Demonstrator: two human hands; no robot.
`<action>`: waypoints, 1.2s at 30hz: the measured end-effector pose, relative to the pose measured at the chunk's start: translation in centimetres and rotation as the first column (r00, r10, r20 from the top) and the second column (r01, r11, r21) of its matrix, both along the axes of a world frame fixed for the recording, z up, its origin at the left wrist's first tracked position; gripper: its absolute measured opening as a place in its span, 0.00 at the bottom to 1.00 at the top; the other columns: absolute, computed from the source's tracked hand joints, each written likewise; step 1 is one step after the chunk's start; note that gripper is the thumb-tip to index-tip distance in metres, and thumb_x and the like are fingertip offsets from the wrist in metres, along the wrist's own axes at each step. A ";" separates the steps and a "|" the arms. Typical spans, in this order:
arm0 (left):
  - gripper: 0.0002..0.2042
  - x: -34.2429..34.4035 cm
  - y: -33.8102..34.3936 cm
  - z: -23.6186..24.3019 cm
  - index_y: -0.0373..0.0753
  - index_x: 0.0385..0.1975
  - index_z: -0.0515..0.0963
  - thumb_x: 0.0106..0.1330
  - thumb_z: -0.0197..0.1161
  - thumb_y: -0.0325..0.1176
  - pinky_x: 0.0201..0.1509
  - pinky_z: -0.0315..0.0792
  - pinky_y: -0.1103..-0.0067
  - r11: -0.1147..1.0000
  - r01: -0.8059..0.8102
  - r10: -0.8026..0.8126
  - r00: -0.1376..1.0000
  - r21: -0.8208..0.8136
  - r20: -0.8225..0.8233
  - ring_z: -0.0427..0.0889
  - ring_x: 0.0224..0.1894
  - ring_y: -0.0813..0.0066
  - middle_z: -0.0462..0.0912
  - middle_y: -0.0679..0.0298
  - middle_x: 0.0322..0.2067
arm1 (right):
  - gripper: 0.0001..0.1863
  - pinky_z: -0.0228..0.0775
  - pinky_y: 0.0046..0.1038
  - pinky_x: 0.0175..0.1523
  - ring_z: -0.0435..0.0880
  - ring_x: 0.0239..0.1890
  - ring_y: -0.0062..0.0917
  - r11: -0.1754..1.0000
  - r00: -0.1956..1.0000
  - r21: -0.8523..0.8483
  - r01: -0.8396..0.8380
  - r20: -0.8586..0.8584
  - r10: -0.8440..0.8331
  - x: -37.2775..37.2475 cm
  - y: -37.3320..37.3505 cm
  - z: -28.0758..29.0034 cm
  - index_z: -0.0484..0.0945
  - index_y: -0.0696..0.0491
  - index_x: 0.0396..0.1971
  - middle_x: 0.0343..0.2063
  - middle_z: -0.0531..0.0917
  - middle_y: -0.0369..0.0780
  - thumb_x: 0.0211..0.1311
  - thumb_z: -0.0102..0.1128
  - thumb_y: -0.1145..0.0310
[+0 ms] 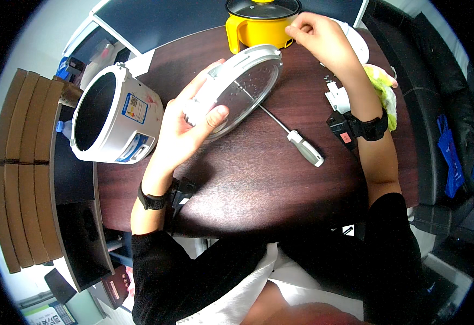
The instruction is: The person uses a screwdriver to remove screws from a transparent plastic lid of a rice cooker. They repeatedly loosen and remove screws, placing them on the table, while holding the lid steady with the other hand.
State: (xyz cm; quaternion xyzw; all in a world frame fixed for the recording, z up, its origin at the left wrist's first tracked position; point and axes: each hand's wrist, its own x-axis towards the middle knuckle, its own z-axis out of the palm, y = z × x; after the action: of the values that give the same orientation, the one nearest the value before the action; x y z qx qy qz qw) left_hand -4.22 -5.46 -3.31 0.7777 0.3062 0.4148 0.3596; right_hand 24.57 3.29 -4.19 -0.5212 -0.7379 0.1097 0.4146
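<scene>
1. Nearest, the left hand (pixel 185 122) grips the round lid plate (pixel 240 86) at its lower edge, thumb pressed on the inner face and the fingers (pixel 204 81) curled behind the rim. The plate is held tilted above the dark tabletop (pixel 258 179), its perforated metal side toward the person.
2. To do this well, I judge the left hand should keep the plate steady and tilted so the small fittings on it stay in sight.
3. A screwdriver (pixel 294 135) lies on the tabletop just under the plate, white handle toward the person, within easy reach.
4. Farther out, the right hand (pixel 318 35) hovers by the yellow pot (pixel 258 24), fingers pinched narrow; whether they hold a small part I cannot tell.
5. Left, a white cooker body (pixel 115 116) lies on its side.
</scene>
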 end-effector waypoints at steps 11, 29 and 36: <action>0.27 -0.2 -0.3 0.4 0.36 0.57 0.67 0.58 0.65 0.35 0.43 0.69 0.84 0.995 -0.044 0.044 0.999 -0.086 -0.007 0.74 0.39 0.82 0.78 0.64 0.41 | 0.18 0.69 0.21 0.41 0.77 0.35 0.19 0.866 0.904 -0.373 -0.332 0.137 0.406 -1.7 -2.5 0.6 0.72 0.55 0.45 0.32 0.78 0.37 0.54 0.61 0.67; 0.26 -1.1 1.5 -0.9 0.31 0.53 0.63 0.57 0.67 0.29 0.47 0.71 0.81 0.952 -0.267 0.299 0.916 -0.150 0.267 0.77 0.40 0.78 0.79 0.58 0.38 | 0.17 0.71 0.16 0.43 0.80 0.37 0.15 0.943 0.953 -0.140 -0.302 -0.074 0.295 -2.1 -2.0 2.2 0.75 0.57 0.44 0.35 0.82 0.37 0.55 0.63 0.67; 0.21 -1.0 1.9 -1.0 0.33 0.49 0.67 0.57 0.66 0.28 0.47 0.71 0.82 0.957 -0.248 0.284 0.909 -0.152 0.304 0.78 0.40 0.78 0.80 0.58 0.37 | 0.20 0.64 0.13 0.32 0.76 0.32 0.11 0.962 0.966 0.133 -0.240 -0.064 0.250 -2.5 -2.8 2.6 0.75 0.57 0.45 0.35 0.76 0.33 0.55 0.63 0.63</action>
State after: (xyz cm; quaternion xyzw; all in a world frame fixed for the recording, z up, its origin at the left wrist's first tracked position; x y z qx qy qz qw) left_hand -5.22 -3.60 -4.27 0.6294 0.3685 0.5641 0.3871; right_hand 22.09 0.52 -1.56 -0.3942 -0.7848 0.1348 0.4588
